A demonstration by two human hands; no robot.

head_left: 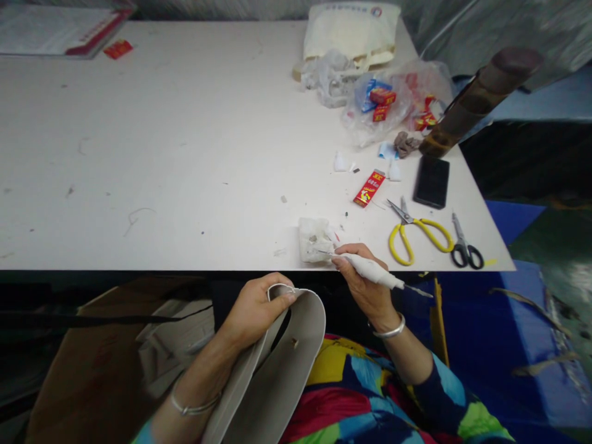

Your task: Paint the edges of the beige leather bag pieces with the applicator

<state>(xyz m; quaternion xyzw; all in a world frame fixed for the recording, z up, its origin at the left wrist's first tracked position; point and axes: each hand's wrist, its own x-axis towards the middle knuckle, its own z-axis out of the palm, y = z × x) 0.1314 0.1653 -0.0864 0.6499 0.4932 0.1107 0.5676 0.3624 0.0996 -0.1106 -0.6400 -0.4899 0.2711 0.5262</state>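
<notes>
My left hand [259,308] pinches the upper edge of a light grey bag-like piece [300,345], which hangs open below the table edge. A small brass-coloured fitting [295,343] shows on its inner wall. My right hand [365,287] is closed around a white-handled tool [370,269] with thin metal points at both ends. Its front point reaches over a whitish, smeared block [313,239] at the table's front edge; whether it touches the block I cannot tell.
Yellow-handled scissors [419,231], small black-handled scissors [465,246] and a phone [431,181] lie on the right. A red packet [370,188] lies nearer the middle. Behind stand plastic bags [379,111], a dark tumbler [481,102] and a cream bag [350,34].
</notes>
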